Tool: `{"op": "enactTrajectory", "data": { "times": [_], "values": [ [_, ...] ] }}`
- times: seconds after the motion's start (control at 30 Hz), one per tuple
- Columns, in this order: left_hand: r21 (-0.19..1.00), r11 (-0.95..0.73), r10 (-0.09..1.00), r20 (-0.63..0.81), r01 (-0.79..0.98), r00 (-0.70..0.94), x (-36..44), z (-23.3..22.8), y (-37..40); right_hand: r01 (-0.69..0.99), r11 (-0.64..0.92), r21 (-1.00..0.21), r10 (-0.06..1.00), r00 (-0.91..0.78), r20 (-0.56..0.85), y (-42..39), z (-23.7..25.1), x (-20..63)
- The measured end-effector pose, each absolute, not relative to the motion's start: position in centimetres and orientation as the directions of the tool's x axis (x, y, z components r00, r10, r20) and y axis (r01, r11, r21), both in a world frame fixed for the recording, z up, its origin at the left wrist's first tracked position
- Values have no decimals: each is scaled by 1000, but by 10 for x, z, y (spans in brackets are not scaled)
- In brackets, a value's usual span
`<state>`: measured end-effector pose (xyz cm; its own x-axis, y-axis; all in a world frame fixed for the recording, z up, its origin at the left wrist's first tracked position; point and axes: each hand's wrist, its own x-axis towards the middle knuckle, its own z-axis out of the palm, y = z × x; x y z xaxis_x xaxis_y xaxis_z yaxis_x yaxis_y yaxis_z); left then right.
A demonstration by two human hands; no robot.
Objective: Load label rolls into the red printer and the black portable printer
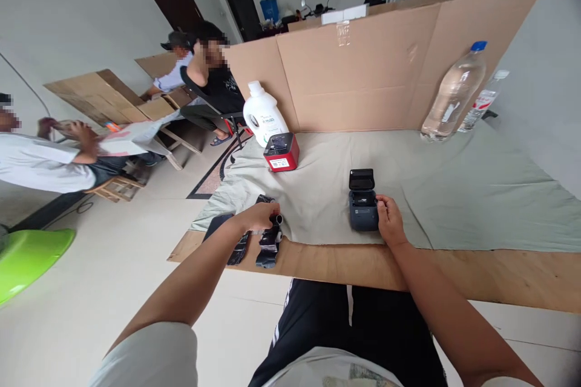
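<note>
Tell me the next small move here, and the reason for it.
Probably bring the small roll in the left hand across to the dark printer. Its lid stands open, the right hand rests against its side, and the roll is pinched clear of the black wrappers at the table edge.

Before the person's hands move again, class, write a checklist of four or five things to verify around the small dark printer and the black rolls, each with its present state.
1. Lid of the small dark blue-grey label printer open: ok, it stands raised.
2. Right hand steadying the printer: ok, fingers touch its right side.
3. Left hand gripping a small black roll: ok, closed around it.
4. Printer's paper bay empty: cannot tell, too small.
5. Other black wrapped rolls fully on the wooden table: not ok, they lie at the near edge.
</note>
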<state>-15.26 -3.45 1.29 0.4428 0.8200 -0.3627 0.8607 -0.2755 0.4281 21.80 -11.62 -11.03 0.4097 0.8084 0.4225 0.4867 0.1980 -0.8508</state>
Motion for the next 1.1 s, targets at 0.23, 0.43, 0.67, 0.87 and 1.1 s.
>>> {"op": "enactTrajectory", "data": {
  "times": [0.23, 0.43, 0.67, 0.87, 1.1],
  "values": [
    [890, -200, 512, -261, 409, 819, -59, 34, -35, 486, 173, -857, 816, 417, 401, -116, -110, 216],
    [744, -513, 605, -41, 428, 795, 55, 13, -29, 496, 193, -847, 825, 385, 413, -117, -108, 216],
    [346, -674, 695, -2, 653, 719, 89, -23, -19, 537, 245, -807, 787, 377, 489, -119, -103, 215],
    [436, -706, 695, 275, 558, 664, 83, -52, -20, 626, 280, -728, 771, 306, 559, -121, -102, 215],
    [585, -675, 735, 476, 449, 484, 71, -83, -34, 613, 318, -724, 757, 296, 583, -124, -103, 216]
  ]
}}
